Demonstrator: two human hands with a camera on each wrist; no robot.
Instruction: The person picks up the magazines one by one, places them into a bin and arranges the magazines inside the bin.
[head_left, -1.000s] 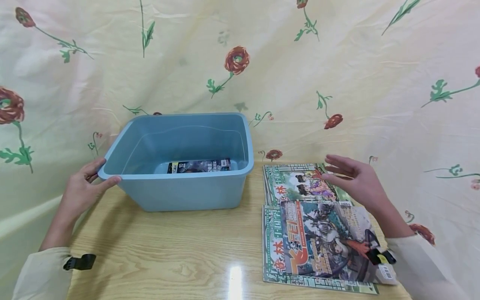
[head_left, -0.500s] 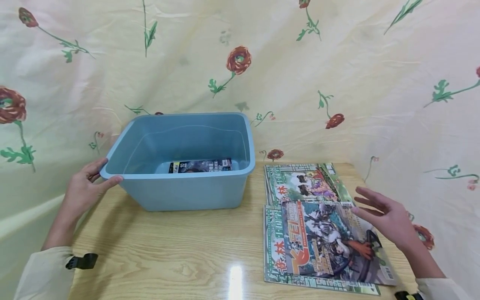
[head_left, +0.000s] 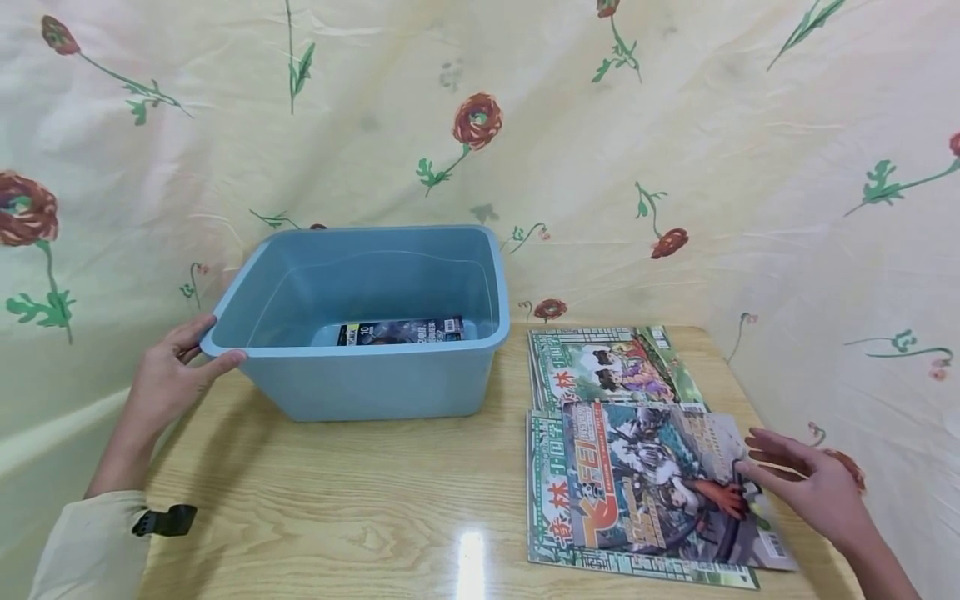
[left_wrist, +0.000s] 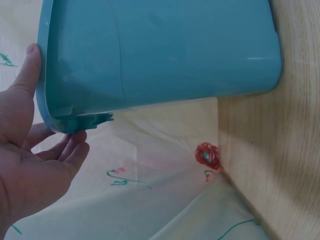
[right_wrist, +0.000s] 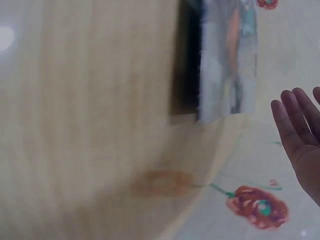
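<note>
A light blue plastic tub stands at the back left of the wooden table, with one magazine flat on its floor. My left hand grips the tub's left rim, thumb on top and fingers under the lip. Two comic magazines lie at the right: one farther back and a stack nearer me. My right hand hovers with straight fingers over the right edge of the near magazine, holding nothing. The right wrist view is blurred and shows my palm beside a magazine corner.
The table is pale wood with a glare spot near its front edge. A cream cloth with red flowers hangs behind and drapes down both sides, close to the table's right edge.
My right hand has drawn back from above the far magazine toward me, down to the right edge of the near magazine. The left hand and tub have stayed put.
</note>
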